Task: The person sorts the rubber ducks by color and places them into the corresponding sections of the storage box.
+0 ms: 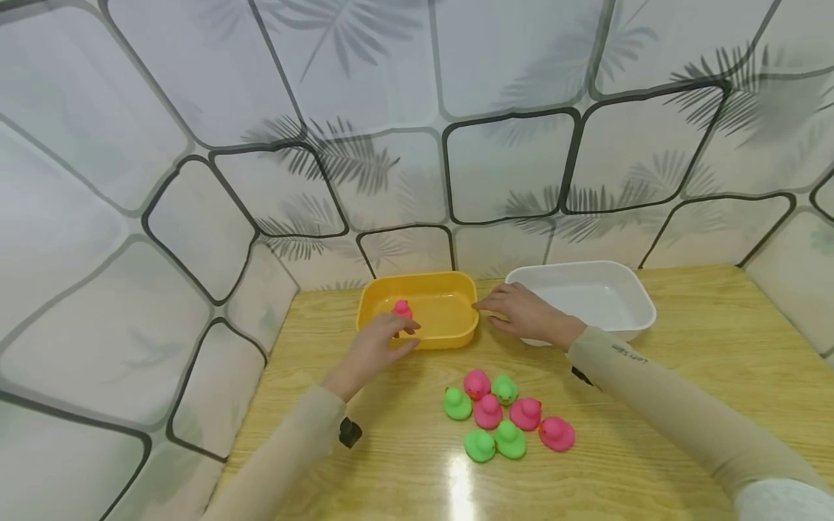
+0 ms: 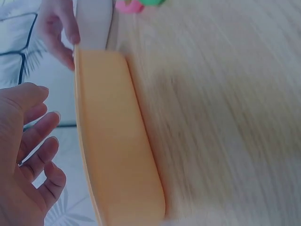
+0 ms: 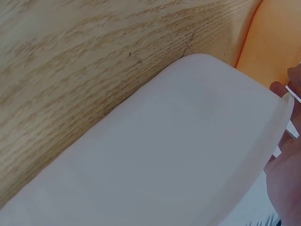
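Note:
My left hand (image 1: 376, 346) hovers over the front left part of a yellow tub (image 1: 449, 336). Its fingers (image 2: 42, 129) are loosely bent with nothing between them. Just beyond them, a pink rubber duck (image 1: 402, 309) is inside the tub, partly hidden by the hand. My right hand (image 1: 524, 311) reaches across the left end of a white tub (image 1: 641, 307), its fingertips right at the yellow tub's right rim. No duck shows in that hand. Several pink rubber ducks (image 1: 489, 411) and green rubber ducks (image 1: 510, 439) are grouped on the table in front of the tubs.
Both tubs stand side by side at the back of the wooden table (image 1: 391, 463), close to a wall (image 1: 404, 181) with a stone-and-leaf pattern. A second patterned wall (image 1: 221, 376) borders the table on the left.

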Motion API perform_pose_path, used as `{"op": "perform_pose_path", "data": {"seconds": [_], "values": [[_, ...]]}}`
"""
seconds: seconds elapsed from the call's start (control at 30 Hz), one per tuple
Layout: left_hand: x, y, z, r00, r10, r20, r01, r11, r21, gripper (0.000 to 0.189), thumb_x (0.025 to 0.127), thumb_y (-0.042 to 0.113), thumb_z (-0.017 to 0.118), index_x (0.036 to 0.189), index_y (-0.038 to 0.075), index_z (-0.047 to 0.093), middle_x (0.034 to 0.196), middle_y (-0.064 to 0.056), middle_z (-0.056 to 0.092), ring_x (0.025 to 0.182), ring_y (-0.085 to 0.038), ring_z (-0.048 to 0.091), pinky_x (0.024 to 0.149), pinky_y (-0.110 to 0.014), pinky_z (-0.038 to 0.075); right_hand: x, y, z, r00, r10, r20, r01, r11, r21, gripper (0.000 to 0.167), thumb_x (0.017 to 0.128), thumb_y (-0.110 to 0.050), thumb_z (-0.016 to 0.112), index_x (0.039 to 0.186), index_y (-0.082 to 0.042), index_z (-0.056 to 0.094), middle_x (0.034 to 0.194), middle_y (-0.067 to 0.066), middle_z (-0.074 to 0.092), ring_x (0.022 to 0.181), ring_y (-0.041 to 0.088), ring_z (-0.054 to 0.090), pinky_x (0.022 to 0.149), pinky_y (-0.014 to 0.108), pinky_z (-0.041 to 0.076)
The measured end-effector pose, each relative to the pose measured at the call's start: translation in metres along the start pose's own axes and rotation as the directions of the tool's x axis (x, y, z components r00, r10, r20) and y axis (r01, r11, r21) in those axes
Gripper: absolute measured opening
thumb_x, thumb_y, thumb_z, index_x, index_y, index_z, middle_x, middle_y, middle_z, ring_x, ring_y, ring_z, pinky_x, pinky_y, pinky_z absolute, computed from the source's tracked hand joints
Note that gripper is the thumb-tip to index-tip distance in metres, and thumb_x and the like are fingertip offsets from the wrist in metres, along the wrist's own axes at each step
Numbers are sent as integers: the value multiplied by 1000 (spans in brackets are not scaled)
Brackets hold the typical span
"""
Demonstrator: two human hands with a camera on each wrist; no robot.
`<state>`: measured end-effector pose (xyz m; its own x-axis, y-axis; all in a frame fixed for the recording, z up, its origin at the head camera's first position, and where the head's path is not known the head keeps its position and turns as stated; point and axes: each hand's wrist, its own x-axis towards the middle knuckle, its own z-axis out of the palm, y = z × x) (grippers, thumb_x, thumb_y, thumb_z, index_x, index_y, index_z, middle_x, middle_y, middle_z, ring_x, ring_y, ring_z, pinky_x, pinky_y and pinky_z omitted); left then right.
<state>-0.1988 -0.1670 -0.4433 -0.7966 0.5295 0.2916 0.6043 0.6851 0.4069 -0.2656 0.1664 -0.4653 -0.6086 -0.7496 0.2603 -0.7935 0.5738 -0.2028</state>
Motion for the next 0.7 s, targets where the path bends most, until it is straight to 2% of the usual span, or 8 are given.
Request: {"op": "perform_pose_path", "data": {"seconds": [0.2, 0.37, 0.53, 0.7], "values": [[-3, 14, 7, 998, 61, 14, -61, 998, -15, 23, 93, 15, 79, 114, 7, 75, 109, -3, 74, 99, -23, 65, 90, -40, 55, 0, 0, 0, 1000, 9, 8, -9, 1000, -4, 34, 98, -13, 71, 132, -8, 72, 121, 5, 75, 112, 30, 62, 96, 54, 48], [-5, 24, 14, 995, 77, 58, -74, 996, -45, 25, 95, 19, 77, 118, 7, 75, 109, -4, 74, 101, -22, 65, 92, -39, 54, 0, 0, 1, 1000, 10, 8, -10, 1000, -7, 34, 97, -12, 72, 132, -8, 72, 120, 5, 75, 111, 30, 62, 95, 54, 48], [-5, 32, 21, 990, 92, 106, -87, 995, -54, 26, 98, 24, 75, 118, 8, 75, 108, -4, 73, 100, -19, 62, 89, -36, 54, 0, 0, 0, 1000, 12, 10, -12, 1000, -12, 35, 97, -11, 72, 132, -9, 72, 120, 5, 75, 111, 30, 62, 96, 54, 48], [-3, 40, 27, 980, 150, 129, -143, 988, -64, 23, 97, 19, 76, 118, 8, 76, 111, -1, 75, 98, -19, 63, 87, -31, 54, 0, 1, 1, 1000, 10, 8, -10, 1000, -10, 35, 97, -12, 72, 132, -8, 71, 121, 5, 75, 112, 30, 62, 96, 54, 48]]}}
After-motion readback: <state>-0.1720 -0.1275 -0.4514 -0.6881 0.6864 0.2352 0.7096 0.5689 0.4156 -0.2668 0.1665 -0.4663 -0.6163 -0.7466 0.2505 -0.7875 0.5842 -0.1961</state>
